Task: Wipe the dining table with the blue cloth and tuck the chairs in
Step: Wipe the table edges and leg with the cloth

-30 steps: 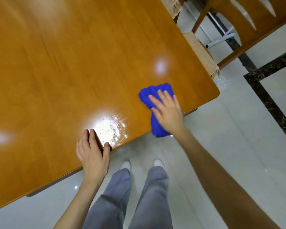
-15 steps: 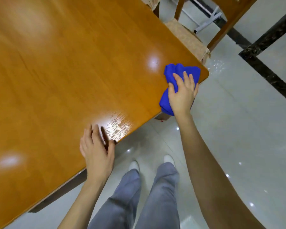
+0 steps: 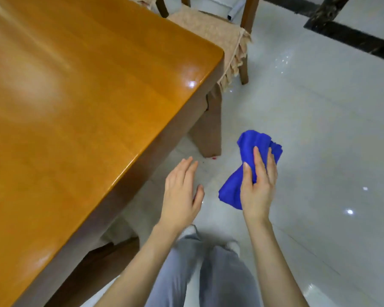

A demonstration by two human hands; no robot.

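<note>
Two hands (image 3: 181, 191) aloft, right (image 3: 258, 187) round cloth (image 3: 252, 141)

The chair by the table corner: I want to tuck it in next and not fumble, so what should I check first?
1. Blue cloth secured: ok, the right hand grips it over the floor, off the table.
2. Left hand free: ok, open and holding nothing, beside the table edge.
3. Chair tucked in: not ok, its cushioned seat sticks out past the corner.
4. Way to the chair: ok, bare tiles, only a small red speck by the table leg.
5. Table top wiped clean: cannot tell, the gloss shows only glare.
</note>
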